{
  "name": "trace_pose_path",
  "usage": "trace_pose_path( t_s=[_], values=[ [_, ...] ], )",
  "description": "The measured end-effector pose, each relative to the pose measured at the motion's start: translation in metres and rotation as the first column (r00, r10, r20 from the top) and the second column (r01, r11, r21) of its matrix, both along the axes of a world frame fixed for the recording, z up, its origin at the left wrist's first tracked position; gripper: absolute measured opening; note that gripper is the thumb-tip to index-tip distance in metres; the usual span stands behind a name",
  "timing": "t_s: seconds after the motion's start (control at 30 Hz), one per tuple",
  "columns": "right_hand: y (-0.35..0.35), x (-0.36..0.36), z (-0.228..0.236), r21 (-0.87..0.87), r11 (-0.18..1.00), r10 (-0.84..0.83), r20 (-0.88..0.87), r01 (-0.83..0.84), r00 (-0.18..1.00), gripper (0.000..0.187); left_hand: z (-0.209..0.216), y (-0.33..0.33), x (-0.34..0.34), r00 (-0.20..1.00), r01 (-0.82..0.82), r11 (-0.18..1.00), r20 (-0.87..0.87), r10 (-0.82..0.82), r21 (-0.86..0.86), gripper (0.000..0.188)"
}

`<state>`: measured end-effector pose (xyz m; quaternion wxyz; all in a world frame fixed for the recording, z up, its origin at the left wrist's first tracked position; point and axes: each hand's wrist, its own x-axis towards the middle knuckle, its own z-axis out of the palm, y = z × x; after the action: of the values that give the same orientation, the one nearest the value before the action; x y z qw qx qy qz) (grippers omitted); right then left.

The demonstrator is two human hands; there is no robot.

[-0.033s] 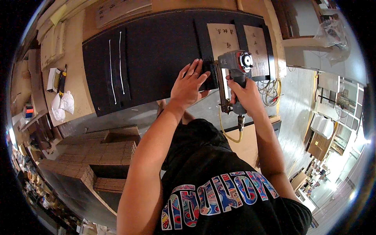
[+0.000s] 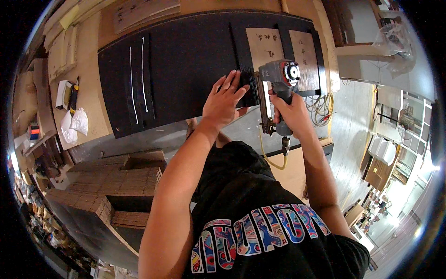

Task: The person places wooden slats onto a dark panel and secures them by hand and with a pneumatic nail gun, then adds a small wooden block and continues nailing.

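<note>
Nothing has shifted vs. the earlier frame; left hand (image 2: 224,100) lies flat, fingers spread, on the dark panel (image 2: 186,60) w/ right hand (image 2: 290,111) just beside it, clenched round the nail gun (image 2: 278,81), nose at the panel's near edge.

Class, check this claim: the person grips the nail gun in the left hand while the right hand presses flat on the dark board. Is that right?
Not quite: the hands are swapped. The head view shows the right hand gripping the nail gun, while the left hand presses flat on the dark board.
</note>
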<state>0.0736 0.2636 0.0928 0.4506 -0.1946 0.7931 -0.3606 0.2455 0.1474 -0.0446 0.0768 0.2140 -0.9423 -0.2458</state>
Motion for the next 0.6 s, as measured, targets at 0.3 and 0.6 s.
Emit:
trace_pose_path(
  t_s=[0.3,0.6],
  values=[
    [0.0,0.0,-0.001,-0.02,1.0,0.022,-0.011,-0.022,1.0,0.027,0.001,0.0,0.001,1.0,-0.001,1.0,-0.029,0.0,-0.012,0.067],
    [-0.005,0.005,0.013,0.102,0.99,0.106,-0.055,-0.1,0.993,0.029,0.0,0.0,0.001,0.996,-0.009,1.0,-0.085,0.006,-0.03,0.064]
  ],
)
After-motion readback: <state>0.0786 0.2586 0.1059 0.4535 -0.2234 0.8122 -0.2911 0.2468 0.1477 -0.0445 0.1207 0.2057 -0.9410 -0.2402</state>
